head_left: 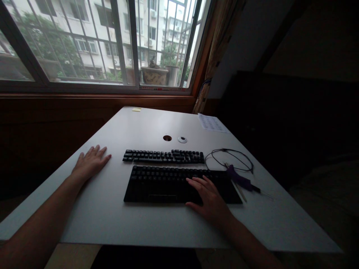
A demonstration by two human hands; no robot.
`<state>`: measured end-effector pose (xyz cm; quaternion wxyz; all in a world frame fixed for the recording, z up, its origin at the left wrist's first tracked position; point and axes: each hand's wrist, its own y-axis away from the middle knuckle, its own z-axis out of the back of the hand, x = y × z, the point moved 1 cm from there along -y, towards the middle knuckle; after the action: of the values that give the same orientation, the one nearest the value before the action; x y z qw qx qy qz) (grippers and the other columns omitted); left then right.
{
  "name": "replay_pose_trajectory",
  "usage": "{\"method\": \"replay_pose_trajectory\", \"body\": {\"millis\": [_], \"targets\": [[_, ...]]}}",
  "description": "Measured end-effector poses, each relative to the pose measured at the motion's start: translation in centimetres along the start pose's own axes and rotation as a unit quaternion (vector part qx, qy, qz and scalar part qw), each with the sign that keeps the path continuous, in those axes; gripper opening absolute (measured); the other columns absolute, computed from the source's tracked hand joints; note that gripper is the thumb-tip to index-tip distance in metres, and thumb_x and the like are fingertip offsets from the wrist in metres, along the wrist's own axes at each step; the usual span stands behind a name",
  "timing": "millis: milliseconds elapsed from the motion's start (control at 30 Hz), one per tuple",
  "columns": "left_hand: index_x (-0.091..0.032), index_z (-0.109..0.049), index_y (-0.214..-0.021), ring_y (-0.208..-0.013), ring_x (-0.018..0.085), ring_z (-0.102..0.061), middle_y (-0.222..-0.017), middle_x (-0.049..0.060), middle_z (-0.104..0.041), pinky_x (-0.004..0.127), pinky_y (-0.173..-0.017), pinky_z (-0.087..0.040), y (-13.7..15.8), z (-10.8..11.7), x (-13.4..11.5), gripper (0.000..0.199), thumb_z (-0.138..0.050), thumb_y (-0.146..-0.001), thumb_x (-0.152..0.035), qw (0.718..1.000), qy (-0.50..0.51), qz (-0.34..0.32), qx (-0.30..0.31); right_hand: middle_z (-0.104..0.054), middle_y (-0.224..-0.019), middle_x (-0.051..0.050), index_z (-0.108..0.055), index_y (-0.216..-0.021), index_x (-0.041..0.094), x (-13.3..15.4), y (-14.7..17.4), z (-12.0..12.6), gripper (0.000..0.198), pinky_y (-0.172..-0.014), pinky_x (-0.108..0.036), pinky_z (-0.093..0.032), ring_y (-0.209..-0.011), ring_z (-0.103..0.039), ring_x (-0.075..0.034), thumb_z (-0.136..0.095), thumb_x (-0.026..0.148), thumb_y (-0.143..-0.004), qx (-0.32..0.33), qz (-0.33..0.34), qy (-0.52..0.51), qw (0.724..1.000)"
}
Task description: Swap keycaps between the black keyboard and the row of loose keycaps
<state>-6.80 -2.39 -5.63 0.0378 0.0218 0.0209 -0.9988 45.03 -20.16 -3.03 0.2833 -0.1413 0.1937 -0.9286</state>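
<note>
My left hand (91, 160) lies flat on the white desk, its fingers spread and holding nothing. My right hand (206, 196) reaches over the black keyboard (165, 190), fingertips at its rows of keys and thumb apart near the front edge; nothing shows in its grasp. Keycaps stand along the keyboard's back part, while its front part looks dark and bare. Just behind it, black loose keycaps (157, 155) are laid out in keyboard-like rows. A purple-handled tool (239, 178) with thin ends lies against the keyboard's right side.
A black cable (230, 150) is coiled at the right. Behind the keycaps are a round hole (167, 138) in the desk (98, 216) and a white ring-shaped cover (182, 139). A printed sheet (211, 123) and yellow sticky notes (136, 109) lie toward the window.
</note>
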Motion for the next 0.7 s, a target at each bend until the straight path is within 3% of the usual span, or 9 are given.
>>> {"method": "replay_pose_trajectory", "body": {"millis": [300, 500, 700], "targets": [[-0.02, -0.03, -0.162, -0.157, 0.037, -0.018, -0.171, 0.015, -0.02, 0.065, -0.12, -0.02, 0.13, 0.09, -0.06, 0.077, -0.019, -0.099, -0.064, 1.0, -0.002, 0.0, 0.0, -0.064, -0.139, -0.011, -0.04, -0.149, 0.024, 0.29, 0.3, -0.57, 0.065, -0.118, -0.062, -0.04, -0.134, -0.056, -0.03, -0.069, 0.036, -0.092, 0.009, 0.001, 0.009, 1.0], [-0.02, -0.03, -0.162, -0.157, 0.037, -0.017, -0.171, 0.015, -0.019, 0.065, -0.12, -0.02, 0.07, 0.09, -0.03, 0.078, -0.019, -0.099, -0.065, 1.0, -0.002, -0.002, 0.005, -0.057, -0.142, -0.015, -0.039, -0.15, 0.021, 0.41, 0.32, -0.61, 0.07, -0.118, -0.061, -0.041, -0.142, -0.048, -0.032, -0.07, 0.036, -0.09, -0.048, 0.021, 0.02, 0.998], [-0.02, -0.032, -0.161, -0.156, 0.038, -0.019, -0.17, 0.016, -0.021, 0.065, -0.12, -0.019, -0.05, -0.15, 0.13, 0.079, -0.02, -0.099, -0.067, 1.0, 0.003, -0.003, -0.003, -0.062, -0.138, -0.012, -0.041, -0.148, 0.023, 0.44, 0.39, -0.35, 0.064, -0.118, -0.063, -0.04, -0.141, -0.049, -0.032, -0.068, 0.034, -0.091, -0.022, 0.013, 0.012, 1.0]]}}
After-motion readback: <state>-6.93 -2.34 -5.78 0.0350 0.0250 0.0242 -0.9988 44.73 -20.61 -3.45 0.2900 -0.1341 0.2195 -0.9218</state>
